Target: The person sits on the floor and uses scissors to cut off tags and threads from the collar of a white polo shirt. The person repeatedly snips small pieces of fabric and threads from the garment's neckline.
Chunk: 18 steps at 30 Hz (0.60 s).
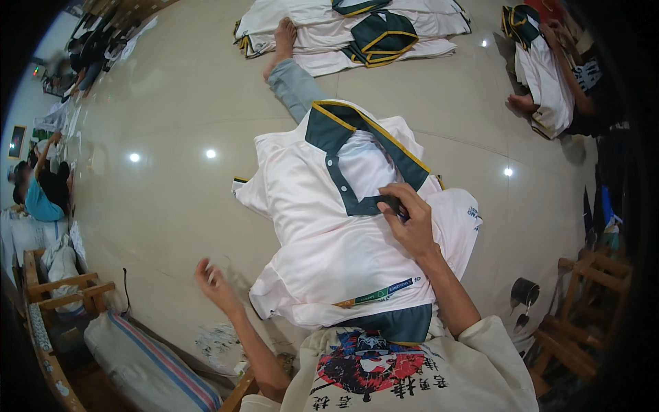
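Across my lap and outstretched leg lies a white polo shirt [319,221] with a dark green collar [329,126] edged in yellow. Its button placket [337,172] is spread apart, showing two light buttons. My right hand [409,216] pinches the lower right end of the placket, and something small and dark shows between the fingers; I cannot tell what it is. My left hand [213,286] is raised off the shirt at its lower left, fingers apart and holding nothing. Green fabric [396,324] with a yellow edge lies against my body.
Stacked white shirts [319,31] lie on the tiled floor beyond my foot. Another person [582,82] handles a similar shirt at right; more people sit at far left. A striped sack [149,360] and wooden frame [67,288] stand lower left, a dark cup [525,292] and wooden stool [576,319] lower right.
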Each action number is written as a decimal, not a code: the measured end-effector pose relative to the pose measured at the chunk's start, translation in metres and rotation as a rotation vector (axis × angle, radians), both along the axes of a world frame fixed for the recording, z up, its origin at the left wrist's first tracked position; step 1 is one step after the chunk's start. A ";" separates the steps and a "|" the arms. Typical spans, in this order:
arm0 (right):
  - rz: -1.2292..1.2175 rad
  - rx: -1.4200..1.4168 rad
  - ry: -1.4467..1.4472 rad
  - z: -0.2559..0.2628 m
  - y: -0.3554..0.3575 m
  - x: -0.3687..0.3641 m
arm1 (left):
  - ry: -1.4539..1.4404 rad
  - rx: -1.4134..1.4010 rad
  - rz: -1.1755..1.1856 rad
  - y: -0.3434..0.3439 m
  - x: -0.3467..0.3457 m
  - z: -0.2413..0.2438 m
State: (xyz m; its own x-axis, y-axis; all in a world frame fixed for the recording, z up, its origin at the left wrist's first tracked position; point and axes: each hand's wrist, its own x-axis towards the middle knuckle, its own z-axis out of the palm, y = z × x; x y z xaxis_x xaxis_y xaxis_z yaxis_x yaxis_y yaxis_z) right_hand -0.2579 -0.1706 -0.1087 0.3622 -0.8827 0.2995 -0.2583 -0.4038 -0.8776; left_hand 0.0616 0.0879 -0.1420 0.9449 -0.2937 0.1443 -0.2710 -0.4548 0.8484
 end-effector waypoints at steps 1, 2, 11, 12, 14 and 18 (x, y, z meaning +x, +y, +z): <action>0.003 -0.030 0.046 0.000 -0.002 0.006 | 0.034 0.000 -0.172 -0.023 -0.018 0.015; 0.003 -0.063 0.092 0.002 -0.006 0.011 | 0.090 -0.014 -0.333 -0.051 -0.036 0.028; 0.038 0.096 0.381 0.005 0.012 -0.013 | -0.073 -0.048 -1.393 -0.214 -0.123 0.035; 0.009 0.117 0.339 0.003 0.019 -0.017 | -0.086 0.012 -1.418 -0.217 -0.122 0.033; -0.043 0.219 0.320 0.010 0.028 -0.021 | -0.077 0.093 -1.457 -0.217 -0.122 0.032; -0.100 0.230 0.265 0.005 0.036 -0.020 | -0.192 0.139 -1.482 -0.215 -0.121 0.036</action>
